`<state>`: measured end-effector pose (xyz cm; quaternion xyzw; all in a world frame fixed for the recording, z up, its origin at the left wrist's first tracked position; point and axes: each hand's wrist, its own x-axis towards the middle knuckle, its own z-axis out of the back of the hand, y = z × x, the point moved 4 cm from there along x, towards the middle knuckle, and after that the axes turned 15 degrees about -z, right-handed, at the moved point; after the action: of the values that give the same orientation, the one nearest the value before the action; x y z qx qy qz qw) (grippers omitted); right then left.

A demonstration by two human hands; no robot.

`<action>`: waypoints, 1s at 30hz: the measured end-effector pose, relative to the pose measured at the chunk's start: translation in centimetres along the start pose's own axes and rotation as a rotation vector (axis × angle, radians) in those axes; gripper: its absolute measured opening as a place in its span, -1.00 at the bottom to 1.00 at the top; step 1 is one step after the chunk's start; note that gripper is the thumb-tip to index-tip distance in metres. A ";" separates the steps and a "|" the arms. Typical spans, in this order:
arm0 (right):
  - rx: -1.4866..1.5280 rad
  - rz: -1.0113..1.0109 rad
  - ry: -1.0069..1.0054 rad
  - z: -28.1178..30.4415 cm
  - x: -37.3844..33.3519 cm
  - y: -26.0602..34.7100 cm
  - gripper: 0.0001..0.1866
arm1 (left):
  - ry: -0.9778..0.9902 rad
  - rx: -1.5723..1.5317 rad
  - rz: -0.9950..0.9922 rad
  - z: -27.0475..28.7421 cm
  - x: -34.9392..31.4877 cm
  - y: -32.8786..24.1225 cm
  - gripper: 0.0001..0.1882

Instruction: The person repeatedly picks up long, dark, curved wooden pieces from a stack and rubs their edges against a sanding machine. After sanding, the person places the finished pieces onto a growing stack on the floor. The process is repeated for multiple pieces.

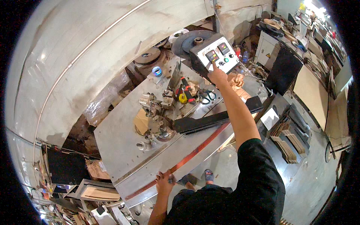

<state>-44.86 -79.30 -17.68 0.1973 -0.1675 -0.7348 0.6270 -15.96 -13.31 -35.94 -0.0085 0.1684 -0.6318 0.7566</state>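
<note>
My right arm reaches out to a control box [219,56] with a white panel, two small displays and several round buttons. With its index finger stretched out, my right hand [217,76] touches the panel at the lower edge of the left display [212,56]. It holds nothing. At the near edge of the metal machine table [116,150], my left hand [164,183] is closed beside a red strip [187,155]. A small dark thing shows at its fingers; I cannot make out what it is. A long black bar [210,120] lies across the table below my right forearm.
A metal machine head [159,125] stands mid-table. Near it lie a yellow tape measure [182,98], red-and-black hand tools [186,84] and a roll of tape [157,71]. Stacked brown strips [287,144] stand to the right. Boards [311,93] lean at far right.
</note>
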 end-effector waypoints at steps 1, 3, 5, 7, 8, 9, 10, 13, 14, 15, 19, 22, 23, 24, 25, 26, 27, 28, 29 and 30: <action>-0.026 0.017 0.001 0.0 0.0 0.2 0.00 | 0.022 0.010 0.013 0.0 0.1 0.1 0.25; -0.029 0.041 0.000 0.4 0.2 -0.4 0.01 | 0.042 -0.002 0.000 0.7 0.3 -0.1 0.20; 0.015 0.068 0.017 0.8 0.0 -0.9 0.03 | 0.043 -0.049 -0.024 1.7 0.3 -0.3 0.10; 0.036 0.078 0.071 0.3 -2.6 -0.3 -0.03 | 0.024 -0.043 0.005 2.5 0.4 -1.1 -0.01; 0.032 0.090 0.117 -0.1 -5.1 -0.1 -0.06 | 0.024 -0.054 0.038 2.7 -0.2 -1.7 -0.07; 0.113 0.176 0.166 0.0 -7.8 -0.6 -0.15 | 0.008 -0.073 0.025 1.8 -0.5 -1.2 -0.11; 0.199 0.260 0.217 0.1 -9.9 -2.2 -0.24 | -0.015 -0.091 0.014 0.8 -0.2 -0.5 -0.15; 0.136 0.602 -0.022 -2.4 -15.2 -8.8 -0.39 | -0.010 -0.016 -0.026 0.9 0.8 -0.7 -0.06; 0.072 0.592 0.065 -2.7 -17.5 -9.8 -0.37 | 0.021 -0.042 -0.040 1.2 0.4 -0.7 -0.04; -0.003 0.618 0.097 -2.9 -20.0 -10.0 -0.34 | 0.014 -0.042 -0.009 0.8 -0.3 -0.5 -0.02; -0.160 0.656 0.122 -2.7 -23.7 -11.5 -0.23 | 0.056 -0.038 0.010 1.0 -0.3 -0.9 0.06; -0.204 0.641 0.033 -3.7 -22.5 -13.6 -0.19 | 0.072 -0.023 0.008 1.5 0.1 -1.0 0.21; -0.227 0.647 0.022 -4.2 -21.8 -13.7 -0.19 | 0.044 -0.016 0.005 0.8 -0.1 -0.4 0.23; -0.254 0.646 0.013 -4.2 -21.6 -13.8 -0.20 | 0.023 -0.010 -0.002 1.1 -0.3 -0.7 0.25; -0.241 0.649 0.049 -4.1 -21.2 -14.0 -0.22 | 0.046 -0.051 0.023 1.3 0.0 -0.6 0.18; -0.251 0.626 0.035 -4.2 -20.9 -14.0 -0.23 | 0.038 -0.058 0.018 1.7 0.5 -0.6 0.18; -0.247 0.645 0.022 -4.1 -20.9 -13.9 -0.24 | 0.037 -0.066 0.014 1.9 0.7 -0.5 0.17; -0.243 0.662 0.011 -4.0 -20.9 -13.9 -0.24 | 0.038 -0.075 0.010 1.8 0.5 -0.4 0.17; -0.228 0.667 0.005 -4.1 -21.2 -13.5 -0.25 | 0.043 -0.053 0.009 2.0 0.0 -0.4 0.17; -0.215 0.666 -0.012 -4.0 -21.6 -13.2 -0.26 | 0.043 -0.030 -0.002 2.2 0.1 -0.4 0.16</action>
<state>-51.23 -55.85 -25.89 0.0605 -0.1481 -0.5043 0.8486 -15.71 -13.93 -33.77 -0.0064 0.1937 -0.6301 0.7519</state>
